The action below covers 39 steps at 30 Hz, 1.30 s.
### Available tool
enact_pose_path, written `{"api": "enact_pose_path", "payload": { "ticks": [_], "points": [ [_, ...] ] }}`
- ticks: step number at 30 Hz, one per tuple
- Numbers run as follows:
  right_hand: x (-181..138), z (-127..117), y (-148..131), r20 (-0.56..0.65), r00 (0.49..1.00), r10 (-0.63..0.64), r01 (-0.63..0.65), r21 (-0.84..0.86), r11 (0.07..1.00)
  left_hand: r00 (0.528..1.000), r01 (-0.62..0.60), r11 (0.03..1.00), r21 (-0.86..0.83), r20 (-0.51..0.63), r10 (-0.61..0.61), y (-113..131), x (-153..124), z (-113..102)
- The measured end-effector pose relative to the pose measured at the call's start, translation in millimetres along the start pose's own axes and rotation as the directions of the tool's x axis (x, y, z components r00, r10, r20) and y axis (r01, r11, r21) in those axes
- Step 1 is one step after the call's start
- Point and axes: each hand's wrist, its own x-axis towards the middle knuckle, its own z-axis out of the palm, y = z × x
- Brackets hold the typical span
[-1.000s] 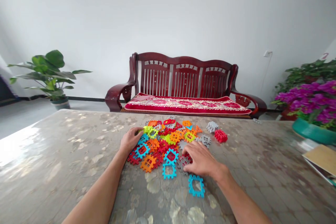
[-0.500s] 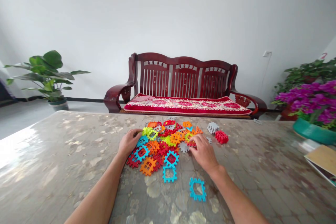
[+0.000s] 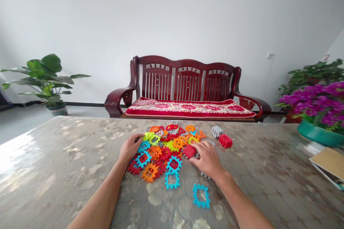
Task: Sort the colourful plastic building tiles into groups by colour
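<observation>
Where the right hand (image 3: 206, 158) curves, its parted fingertips flank a red piece (image 3: 189, 151), grip unclear.

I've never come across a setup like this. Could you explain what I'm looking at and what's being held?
There is no machine here: these are a person's two bare hands, seen by one camera worn on the head, looking forward and down. On the patterned table lies a pile of colourful notched pieces, with a blue frame piece apart from it, nearer the person. The right hand appears to hold a red piece between thumb and fingers. The left hand rests at the pile's left edge, beside a yellow-green piece; whether it grips anything is unclear. Beyond the table stands a wooden bench.
</observation>
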Motion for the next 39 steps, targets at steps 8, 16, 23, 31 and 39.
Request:
{"api": "enact_pose_path", "payload": {
  "ticks": [8,16,23,31,39],
  "points": [
    [1.4,6.3,-14.5,-0.066,0.996,-0.054,0.05,-0.066,0.997,1.0,-0.008,1.0,0.013,-0.026,0.009,-0.1,0.4,-1.5],
    [6.5,6.6,6.7,-0.265,0.962,0.067,-0.047,0.083,0.995,1.0,-0.015,1.0,0.02,0.013,0.015,-6.8,4.2,0.0],
    [0.2,-9.6,88.9,-0.416,0.754,0.508,-0.434,0.266,0.861,1.0,-0.014,0.999,0.038,-0.01,0.015,0.5,1.8,-3.7],
    [-3.8,1.5,81.6,-0.185,0.882,0.432,-0.347,0.364,0.864,1.0,-0.002,1.0,0.011,0.015,0.002,-8.6,6.1,0.4],
    [7.2,-8.0,39.1,-0.049,0.959,0.279,-0.279,0.012,0.96,1.0,-0.004,1.0,0.018,-0.008,0.005,-7.5,6.2,-0.7]
  ]
}}
